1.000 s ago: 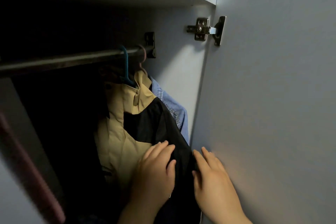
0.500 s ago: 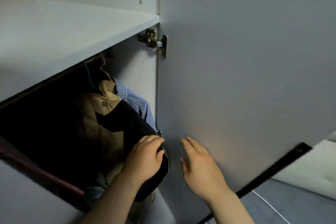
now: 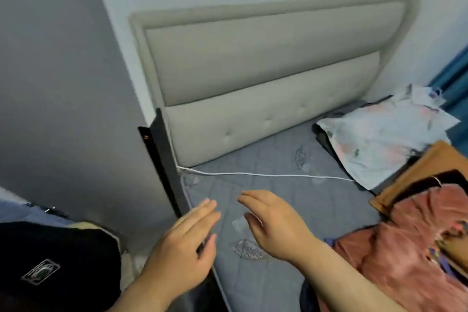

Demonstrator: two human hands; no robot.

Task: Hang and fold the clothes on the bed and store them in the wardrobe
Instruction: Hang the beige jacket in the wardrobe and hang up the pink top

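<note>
Both hands hover empty over the near left corner of the grey quilted mattress (image 3: 278, 200). My left hand (image 3: 184, 246) has straight fingers above the bed's black side rail. My right hand (image 3: 273, 220) is beside it, fingers relaxed. On the bed's right side lie a pink-red garment (image 3: 405, 243), a brown and black piece (image 3: 425, 167) behind it, and a pale floral cloth (image 3: 379, 139) further back. The hung black and tan jacket (image 3: 58, 258) shows at the bottom left, with a blue shirt (image 3: 22, 210) behind it.
The grey wardrobe door (image 3: 63, 83) stands open on the left, next to the beige padded headboard (image 3: 266, 71). A white cable (image 3: 266, 174) runs across the mattress. A blue curtain (image 3: 455, 78) hangs at the far right.
The view has swung from inside the wardrobe to the bed. My left hand has let go of the hung jacket, and both hands have moved out over the mattress.
</note>
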